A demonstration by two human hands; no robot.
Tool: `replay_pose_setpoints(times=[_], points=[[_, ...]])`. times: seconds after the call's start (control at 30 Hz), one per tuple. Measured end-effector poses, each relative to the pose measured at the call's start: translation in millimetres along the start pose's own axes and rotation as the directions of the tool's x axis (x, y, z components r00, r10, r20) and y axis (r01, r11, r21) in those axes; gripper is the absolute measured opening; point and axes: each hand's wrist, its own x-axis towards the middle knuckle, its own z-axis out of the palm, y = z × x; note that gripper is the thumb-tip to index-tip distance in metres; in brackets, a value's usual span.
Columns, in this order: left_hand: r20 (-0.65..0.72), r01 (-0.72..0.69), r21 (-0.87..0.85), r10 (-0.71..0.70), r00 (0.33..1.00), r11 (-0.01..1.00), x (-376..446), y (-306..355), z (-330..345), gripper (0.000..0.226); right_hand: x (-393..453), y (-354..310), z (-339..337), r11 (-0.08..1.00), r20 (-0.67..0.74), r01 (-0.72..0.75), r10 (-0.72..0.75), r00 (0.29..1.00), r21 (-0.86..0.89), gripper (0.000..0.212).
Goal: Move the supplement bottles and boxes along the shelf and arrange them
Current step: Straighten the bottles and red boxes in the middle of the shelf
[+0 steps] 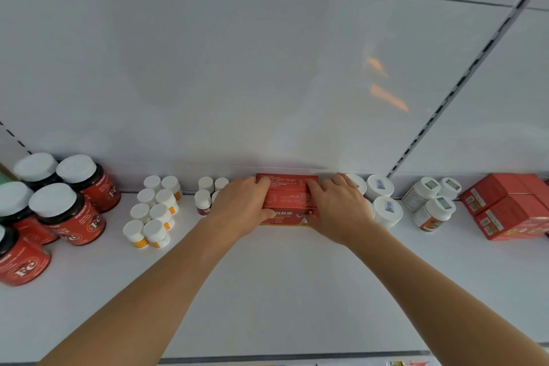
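Red boxes [287,199]: I see them in the centre of the frame, at the back of the white shelf [267,291] against the rear panel. There look to be two, one in front of the other — though I cannot be sure of the seam.
Long axis: it runs left to right across the frame, parallel to the shelf's back edge.
Left hand [240,208]: I read it as gripping the left end of the boxes, fingers curled over the top and thumb on the front face.
Right hand [338,208]: it grips the right end the same way, fingers laid over the top.
Key relation: the boxes lie directly between the two hands, each equally near — so I judge a slide along the shelf could go either way.
Small dark bottles [203,202]: just left of the left hand; I count about four, partly hidden.
White-capped small bottles [154,211]: eight, in two columns, further left.
Large red jars [66,214]: six in view, far left.
White tubs [386,211]: about four, just right of the right hand, some hidden.
Labelled white bottles [430,205]: three or four, further right.
Far-right red boxes [511,205]: stacked; count unclear.
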Motion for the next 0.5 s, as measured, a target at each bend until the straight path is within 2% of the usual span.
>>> replay_pose_setpoints(times=[0.17,0.3,0.4,0.5], points=[[-0.009,-0.008,0.065,0.009,1.000,0.998,-0.2,1.7,-8.2,0.063,-8.2,3.4,-9.1,1.000,-0.023,0.004,-0.003,1.000,0.030,0.059],[-0.131,-0.003,0.135,0.021,0.991,0.991,4.4,23.4,-26.2,0.062,-25.4,27.8,-22.0,0.995,-0.095,-0.036,0.045,0.994,0.088,0.048],[-0.198,-0.032,0.146,0.060,0.978,0.989,10.9,52.4,-33.1,0.054,-38.8,55.0,-27.7,0.994,-0.131,-0.078,0.087,0.988,0.075,0.054],[-0.149,-0.102,0.082,0.114,0.982,0.991,18.4,83.7,-26.4,0.055,-52.3,80.7,-28.5,0.991,-0.131,-0.106,0.116,0.985,0.077,0.060]])
